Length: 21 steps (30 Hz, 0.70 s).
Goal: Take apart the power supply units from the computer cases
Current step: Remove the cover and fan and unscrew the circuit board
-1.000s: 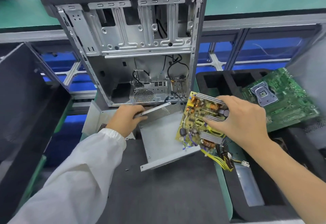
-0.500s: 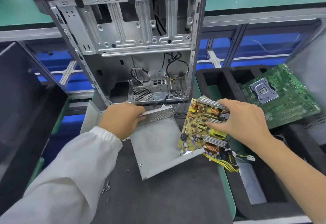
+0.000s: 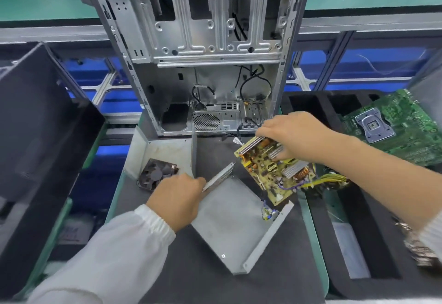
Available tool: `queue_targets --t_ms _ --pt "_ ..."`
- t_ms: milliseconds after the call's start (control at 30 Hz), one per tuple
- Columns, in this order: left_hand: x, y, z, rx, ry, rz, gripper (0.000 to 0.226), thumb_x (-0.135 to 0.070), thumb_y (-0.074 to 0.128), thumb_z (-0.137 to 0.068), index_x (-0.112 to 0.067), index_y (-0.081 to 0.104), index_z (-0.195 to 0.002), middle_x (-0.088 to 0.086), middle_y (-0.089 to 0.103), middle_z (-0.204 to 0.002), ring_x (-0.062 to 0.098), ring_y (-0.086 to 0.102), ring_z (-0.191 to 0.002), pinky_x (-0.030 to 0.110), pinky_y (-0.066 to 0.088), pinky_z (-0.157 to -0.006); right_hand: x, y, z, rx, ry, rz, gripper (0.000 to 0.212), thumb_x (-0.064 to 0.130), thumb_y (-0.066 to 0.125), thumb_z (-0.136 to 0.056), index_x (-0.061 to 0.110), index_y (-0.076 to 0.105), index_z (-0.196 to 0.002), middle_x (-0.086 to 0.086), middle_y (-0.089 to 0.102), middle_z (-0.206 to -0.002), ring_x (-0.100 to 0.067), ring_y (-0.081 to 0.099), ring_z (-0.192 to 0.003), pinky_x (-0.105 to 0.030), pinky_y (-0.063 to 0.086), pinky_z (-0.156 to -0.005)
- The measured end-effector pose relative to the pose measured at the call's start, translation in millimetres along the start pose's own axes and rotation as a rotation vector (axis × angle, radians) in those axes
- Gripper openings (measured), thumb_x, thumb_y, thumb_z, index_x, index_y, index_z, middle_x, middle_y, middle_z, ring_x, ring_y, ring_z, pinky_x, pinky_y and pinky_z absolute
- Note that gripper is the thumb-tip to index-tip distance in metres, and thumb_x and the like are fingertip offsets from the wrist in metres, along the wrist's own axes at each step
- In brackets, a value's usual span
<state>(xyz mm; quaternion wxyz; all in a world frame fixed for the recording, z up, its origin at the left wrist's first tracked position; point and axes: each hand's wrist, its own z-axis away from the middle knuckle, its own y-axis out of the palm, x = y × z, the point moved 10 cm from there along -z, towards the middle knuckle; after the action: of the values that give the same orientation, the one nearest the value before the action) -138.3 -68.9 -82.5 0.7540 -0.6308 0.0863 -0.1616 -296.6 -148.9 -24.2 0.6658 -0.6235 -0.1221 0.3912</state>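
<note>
Count: one computer case (image 3: 210, 69), open side toward the camera, standing at the back of the dark mat (image 3: 239, 284). One power supply board (image 3: 267, 167), yellow, with heat sinks and coils. One grey power supply housing (image 3: 229, 227), an open metal tray lying on the mat. One second housing piece (image 3: 167, 153) at the left, with one black fan (image 3: 156, 174) lying in it. One green motherboard (image 3: 401, 126) in the black foam tray (image 3: 373, 251) on the right. One bundle of yellow wires (image 3: 332, 180) trailing from the board's right edge.

Change vs. earlier frames: the housing is turned further, one corner now pointing at the camera, and has come nearer. The board is lifted clear of it, tilted, above the housing's far right edge. The fan and second housing piece are now uncovered by the left arm.

Hands: left hand (image 3: 179, 201) grips the perforated side wall of the housing, fingers curled over its edge. Right hand (image 3: 294, 136) holds the board from above, fingers bent down around the heat sinks. Hands apart, each clamped on its own part.
</note>
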Motion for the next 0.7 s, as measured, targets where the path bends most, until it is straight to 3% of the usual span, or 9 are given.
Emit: queue_targets --t_ms 133,300,400,567,700 --pt "0 29 15 0.088 -0.048 0.034 0.016 -0.025 0.036 -0.1 -0.014 0.045 -0.107 0.01 0.063 -0.098 0.034 0.061 -0.092 0.036 0.035 -0.065 26 0 -36 0.069 -0.144 0.051 0.065 0.045 0.073 -0.078 0.027 0.041 -0.132 0.005 0.055 -0.118 -0.02 0.055 -0.112 -0.039 0.051 -0.079" --pt "15 35 18 0.064 -0.125 0.092 0.014 -0.017 0.039 -0.1 -0.011 0.046 -0.111 0.011 0.064 -0.096 0.035 0.061 -0.088 0.036 0.037 -0.063 33 -2 -55 0.039 -0.164 0.084 0.064 0.046 0.073 -0.076 0.024 0.045 -0.129 0.003 0.058 -0.114 -0.021 0.058 -0.107 -0.037 0.052 -0.075" --pt "19 18 17 0.003 -0.145 0.044 0.017 -0.011 0.042 -0.096 -0.015 0.046 -0.112 0.005 0.064 -0.097 0.034 0.062 -0.088 0.035 0.033 -0.06 16 1 -50 0.049 -0.08 0.071 0.066 0.051 0.073 -0.075 0.026 0.046 -0.128 0.005 0.058 -0.111 -0.02 0.059 -0.101 -0.03 0.041 -0.062" --pt "15 -39 -7 -0.177 -0.033 0.041 0.022 -0.004 0.046 -0.09 -0.021 0.044 -0.103 0.001 0.058 -0.094 0.032 0.061 -0.085 0.036 0.034 -0.059 -32 17 1 0.168 0.143 -0.016 0.07 0.063 0.069 -0.074 0.026 0.044 -0.128 0.004 0.062 -0.112 -0.018 0.062 -0.094 -0.027 0.041 -0.056" --pt "-9 -80 -61 -0.201 0.122 0.027 0.035 0.006 0.048 -0.082 -0.026 0.038 -0.091 0.002 0.052 -0.087 0.028 0.052 -0.079 0.035 0.034 -0.062 -45 32 58 0.19 0.282 -0.116 0.07 0.062 0.066 -0.074 0.026 0.037 -0.127 0.006 0.061 -0.106 -0.017 0.062 -0.091 -0.028 0.05 -0.064"
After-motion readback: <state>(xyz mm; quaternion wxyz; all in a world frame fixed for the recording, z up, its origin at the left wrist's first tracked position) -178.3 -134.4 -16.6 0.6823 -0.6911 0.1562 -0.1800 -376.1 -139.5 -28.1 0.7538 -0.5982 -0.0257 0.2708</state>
